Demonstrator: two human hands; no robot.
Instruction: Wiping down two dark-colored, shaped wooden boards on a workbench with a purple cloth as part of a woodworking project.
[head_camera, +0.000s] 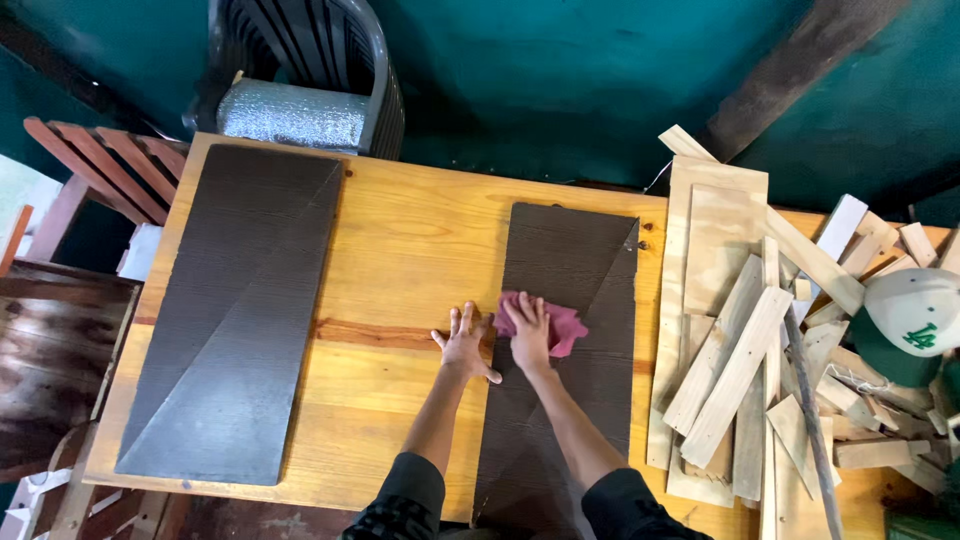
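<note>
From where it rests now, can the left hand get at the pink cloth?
Probably yes. The left hand lies flat on the table by the edge of the dark board, and the pink cloth sits just beside it under the right hand. Nothing lies between them; only the right hand covers part of it.

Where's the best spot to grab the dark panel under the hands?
Probably the right long edge of the dark panel, coming from the right: it lies flat, the right hand presses a pink cloth on it mid-length, and the left hand blocks the left edge.
</note>
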